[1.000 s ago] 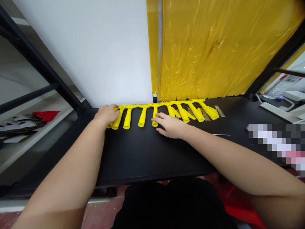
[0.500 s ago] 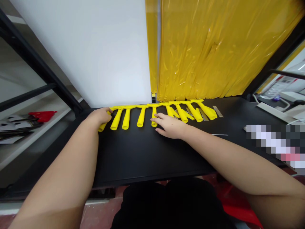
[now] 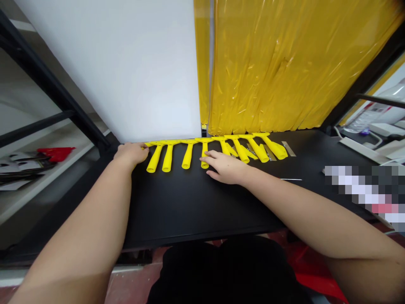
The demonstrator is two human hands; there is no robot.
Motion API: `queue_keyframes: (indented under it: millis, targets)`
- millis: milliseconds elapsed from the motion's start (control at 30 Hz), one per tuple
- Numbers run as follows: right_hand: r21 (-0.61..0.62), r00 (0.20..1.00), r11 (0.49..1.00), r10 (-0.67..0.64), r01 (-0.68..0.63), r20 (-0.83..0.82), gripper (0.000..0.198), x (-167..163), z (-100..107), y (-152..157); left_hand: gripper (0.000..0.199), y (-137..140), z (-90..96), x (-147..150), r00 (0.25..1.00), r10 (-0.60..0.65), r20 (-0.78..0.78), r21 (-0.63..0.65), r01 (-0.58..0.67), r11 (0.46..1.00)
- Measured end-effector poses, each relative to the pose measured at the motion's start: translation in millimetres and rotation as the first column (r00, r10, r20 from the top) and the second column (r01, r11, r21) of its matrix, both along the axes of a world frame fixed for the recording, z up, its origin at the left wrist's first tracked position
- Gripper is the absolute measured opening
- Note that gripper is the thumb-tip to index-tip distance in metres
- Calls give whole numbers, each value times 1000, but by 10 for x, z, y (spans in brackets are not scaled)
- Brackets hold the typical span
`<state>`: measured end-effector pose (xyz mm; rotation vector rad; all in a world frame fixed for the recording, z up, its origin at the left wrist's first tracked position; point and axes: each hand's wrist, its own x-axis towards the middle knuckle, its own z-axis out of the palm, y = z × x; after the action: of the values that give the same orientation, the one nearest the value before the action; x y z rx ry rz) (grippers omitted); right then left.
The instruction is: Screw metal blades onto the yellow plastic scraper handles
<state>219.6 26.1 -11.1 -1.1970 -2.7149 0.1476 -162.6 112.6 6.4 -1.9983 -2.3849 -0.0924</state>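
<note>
Yellow handles [image 3: 186,156] on the black table [image 3: 190,202] are apparently being aligned; gentle nudging is called for. The grip of the left hand [image 3: 131,153] cannot be told; one handle [image 3: 204,164] is touched by the loosely spread right hand [image 3: 226,168].

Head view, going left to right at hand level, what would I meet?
Red item → left hand → first uncovered yellow handle → second yellow handle → third yellow handle → right hand → rightmost yellow handle → rightmost metallic strip.
</note>
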Motion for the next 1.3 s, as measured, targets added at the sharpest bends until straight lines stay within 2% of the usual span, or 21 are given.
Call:
queue_keyframes:
  millis: [67, 100, 133, 167, 233, 267, 300, 367, 567, 1000, 1300]
  targets:
    - [-1, 1000, 1000, -1, 1, 1, 57, -5, -2, -1, 64, -89, 38, 187, 998, 62, 11, 87, -63, 994]
    - [0, 1000, 1000, 0, 0, 1, 57, -9, -4, 0, 60, -144, 55, 307, 999, 14, 32, 139, -18, 990]
    - [4, 1000, 1000, 0, 0, 2, 56, -13, -7, 0, 57, -201, 68, 438, 994, -100, 43, 192, 90, 977]
    - [8, 1000, 1000, 1, -1, 5, 56, -18, -9, 1, 56, -259, 73, 575, 965, -259, 43, 232, 243, 942]
    - [22, 1000, 1000, 6, -6, 12, 54, -27, -12, 1, 60, -363, 61, 832, 808, -588, 46, 214, 567, 796]
    - [27, 1000, 1000, 9, -9, 14, 54, -31, -11, 0, 61, -404, 46, 941, 731, -680, 57, 181, 662, 727]
    - [31, 1000, 999, 11, -12, 14, 54, -34, -9, -1, 61, -436, 27, 1030, 688, -723, 69, 159, 708, 688]
    - [32, 1000, 999, 11, -11, 10, 53, -39, -4, -5, 60, -471, -11, 1141, 649, -756, 87, 89, 751, 655]
    - [14, 1000, 1000, 2, -2, 13, 53, -38, -3, -8, 61, -449, -47, 1132, 699, -712, 72, 40, 711, 702]
    - [37, 1000, 999, 24, -25, 5, 54, -60, -28, 14, 63, -419, -62, 1108, 704, -704, 100, 35, 704, 709]
    - [127, 977, 978, 181, -167, -113, 48, -69, -143, 44, 59, -449, -58, 1140, 728, -685, 32, 9, 685, 728]
